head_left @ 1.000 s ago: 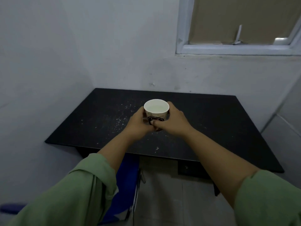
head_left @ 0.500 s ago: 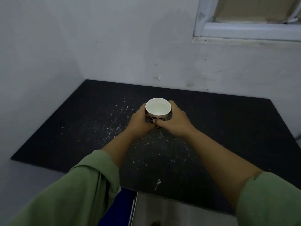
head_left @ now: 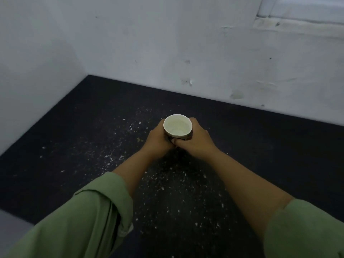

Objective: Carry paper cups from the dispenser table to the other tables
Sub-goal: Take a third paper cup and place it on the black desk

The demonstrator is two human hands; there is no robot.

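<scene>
A white paper cup with a dark print on its side stands upright between both hands, over the middle of a black table. My left hand wraps its left side and my right hand wraps its right side, with the thumbs meeting in front. The cup's inside looks pale; I cannot tell whether it holds liquid. The hands hide its base, so I cannot tell whether it rests on the tabletop.
The black tabletop is speckled with white flecks and fits into a corner between a white wall on the left and a marked white wall behind. A window sill shows at the top right.
The view has closed in on the table, whose front edge and the blue chair beneath have dropped out of sight. Both hands keep the same hold on the cup, now lower over the tabletop.
</scene>
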